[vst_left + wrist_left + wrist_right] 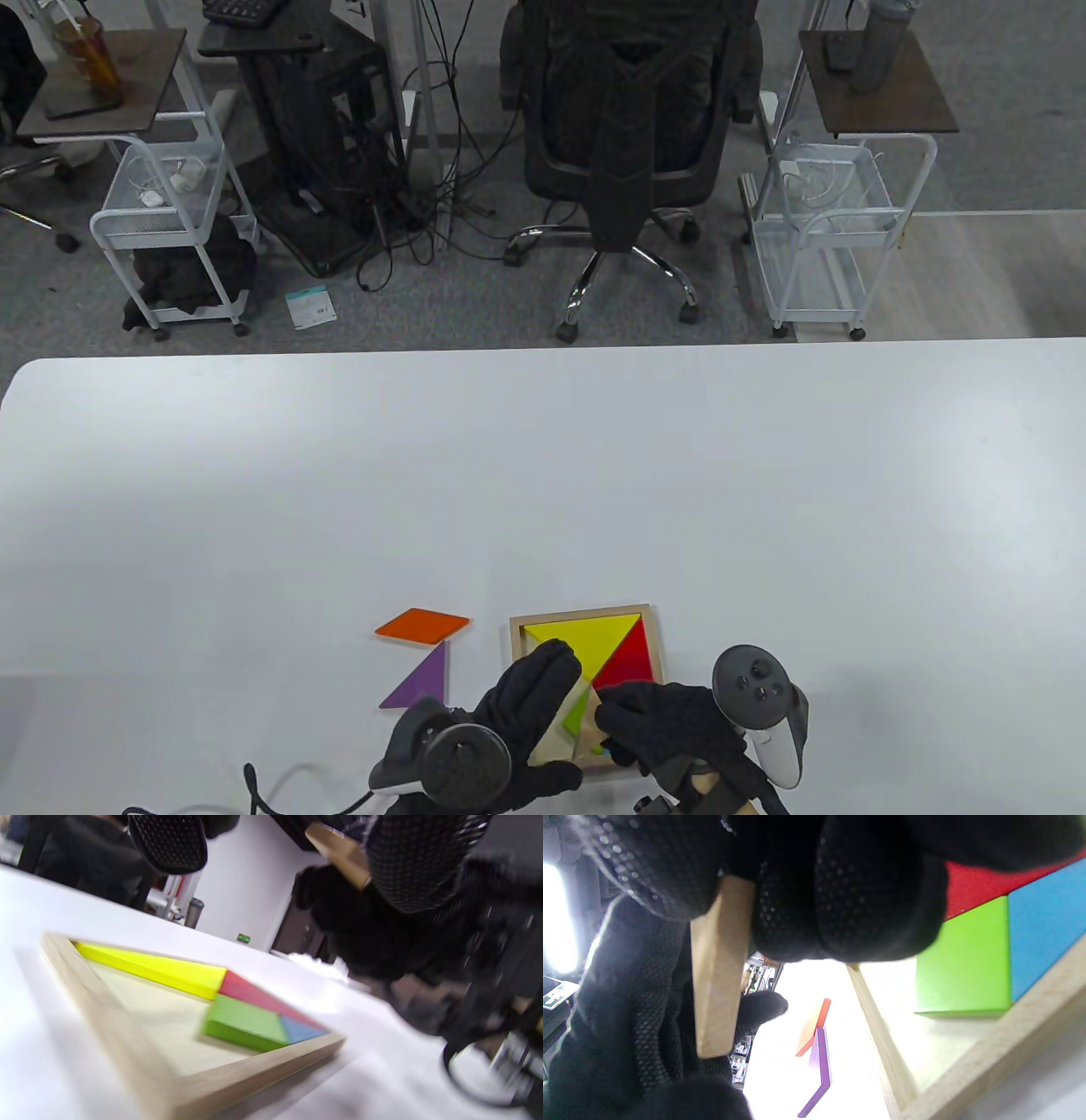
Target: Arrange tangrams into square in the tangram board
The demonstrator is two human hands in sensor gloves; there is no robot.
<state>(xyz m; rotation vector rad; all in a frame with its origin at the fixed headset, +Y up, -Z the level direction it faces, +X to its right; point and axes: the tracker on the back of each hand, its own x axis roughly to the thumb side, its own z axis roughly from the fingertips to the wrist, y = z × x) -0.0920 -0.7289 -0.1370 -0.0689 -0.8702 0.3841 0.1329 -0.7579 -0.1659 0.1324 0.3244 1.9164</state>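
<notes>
The wooden tangram board (585, 613) lies near the table's front edge. It holds a yellow triangle (585, 637), a red triangle (632, 658), a green square (963, 959) and a blue piece (1043, 921); its left part is bare wood. My right hand (615, 709) pinches a plain wooden piece (717, 976) just above the board's lower left. My left hand (526, 696) hovers over the same spot, its fingers fairly straight against that piece. An orange parallelogram (422, 625) and a purple triangle (422, 679) lie flat left of the board.
A black cable (254, 785) trails from the left tracker along the front edge. White tabletop (543, 475) stretches behind and to both sides of the board. Beyond the far edge stand an office chair (628, 127) and white wire carts (827, 229).
</notes>
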